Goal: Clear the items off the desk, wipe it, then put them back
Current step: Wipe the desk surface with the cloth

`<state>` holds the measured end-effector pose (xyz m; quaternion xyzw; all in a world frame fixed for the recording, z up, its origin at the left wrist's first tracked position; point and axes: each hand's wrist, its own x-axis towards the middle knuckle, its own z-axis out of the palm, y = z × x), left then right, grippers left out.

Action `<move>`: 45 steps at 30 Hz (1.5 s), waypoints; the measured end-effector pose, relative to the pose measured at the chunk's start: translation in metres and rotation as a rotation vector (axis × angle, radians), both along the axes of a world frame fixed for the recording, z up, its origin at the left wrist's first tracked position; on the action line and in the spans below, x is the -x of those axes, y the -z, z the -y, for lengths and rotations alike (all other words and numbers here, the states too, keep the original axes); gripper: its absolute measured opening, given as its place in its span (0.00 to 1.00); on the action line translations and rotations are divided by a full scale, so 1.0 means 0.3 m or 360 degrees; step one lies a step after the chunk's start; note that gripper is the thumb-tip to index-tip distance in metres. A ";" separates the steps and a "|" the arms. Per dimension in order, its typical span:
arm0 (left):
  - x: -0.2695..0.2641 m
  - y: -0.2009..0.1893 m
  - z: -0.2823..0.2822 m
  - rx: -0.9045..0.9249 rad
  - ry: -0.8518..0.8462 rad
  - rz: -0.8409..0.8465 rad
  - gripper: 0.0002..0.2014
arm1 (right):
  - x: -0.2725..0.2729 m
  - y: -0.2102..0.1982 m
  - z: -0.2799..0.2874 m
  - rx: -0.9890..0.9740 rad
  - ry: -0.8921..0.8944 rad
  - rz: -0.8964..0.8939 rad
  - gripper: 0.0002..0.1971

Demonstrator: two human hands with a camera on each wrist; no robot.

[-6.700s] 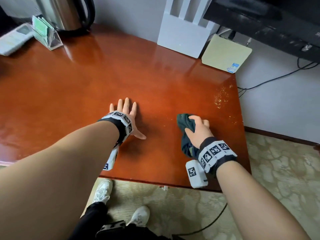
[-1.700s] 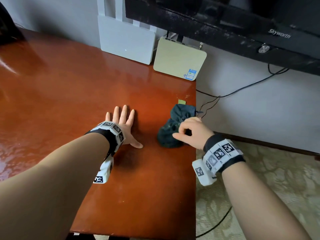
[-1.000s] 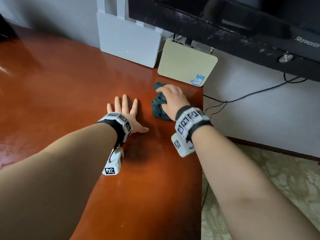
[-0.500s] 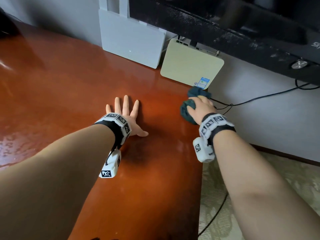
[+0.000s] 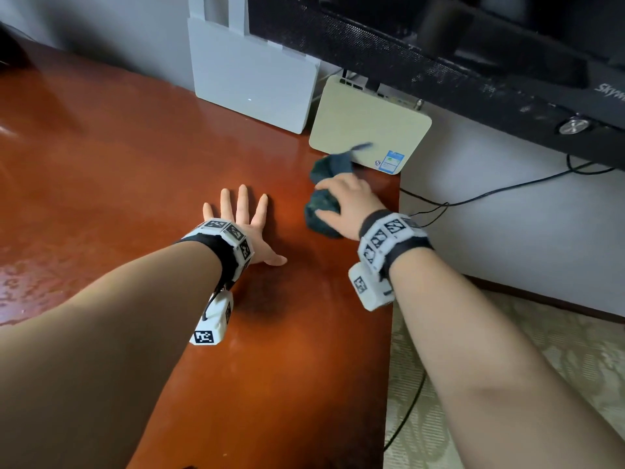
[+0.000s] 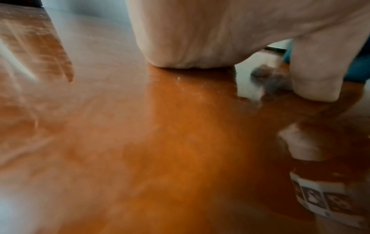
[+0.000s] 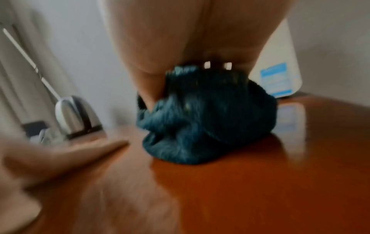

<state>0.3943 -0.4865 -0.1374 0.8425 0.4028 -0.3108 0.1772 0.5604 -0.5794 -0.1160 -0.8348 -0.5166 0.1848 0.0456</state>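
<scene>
While the left hand (image 5: 241, 228) is lying flat on the desk (image 5: 118, 170), its fingers are spreading straight and apart, thumb pointing out to the right, palm pressing the glossy red-brown wood and holding nothing. In the left wrist view the heel of that hand (image 6: 200, 31) is sitting on the surface with the thumb (image 6: 318, 69) touching down beside it.

To its right, the right hand (image 5: 348, 204) is gripping a bunched dark teal cloth (image 5: 323, 204) near the desk's back right corner, fingers curling over the top of the bundle and pressing it to the wood. In the right wrist view the cloth (image 7: 206, 120) is sitting as a crumpled ball on the desk (image 7: 260, 190) under the palm, with the thumb tucking into its left side; motion blur is smearing the finer detail. One loose end of the cloth is lying over the front edge of a flat beige box (image 5: 368, 126), which is sitting at the corner with a blue label facing forward and touching nothing else of the hand. A white router (image 5: 253, 86) is standing upright against the wall just left of the box. A black TV (image 5: 473, 62) is hanging over both. Cables (image 5: 490, 194) are trailing down the wall past the desk's right edge, above a patterned carpet (image 5: 558, 350). Far back, the right wrist view is showing a steel kettle (image 7: 74, 117), too blurred to tell whether anything is in it.
</scene>
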 end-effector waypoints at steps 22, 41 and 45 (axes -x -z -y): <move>0.017 0.001 -0.017 0.0016 0.0070 0.0087 0.56 | 0.050 -0.084 0.342 -0.0141 0.0528 0.0076 0.31; 0.372 0.038 -0.212 -0.0178 0.0125 0.0136 0.49 | 0.336 -0.006 0.044 -0.0055 0.0360 -0.0057 0.28; 0.365 0.034 -0.212 -0.0161 0.0132 0.0107 0.48 | 0.471 0.016 -0.086 0.0017 -0.0114 0.0093 0.32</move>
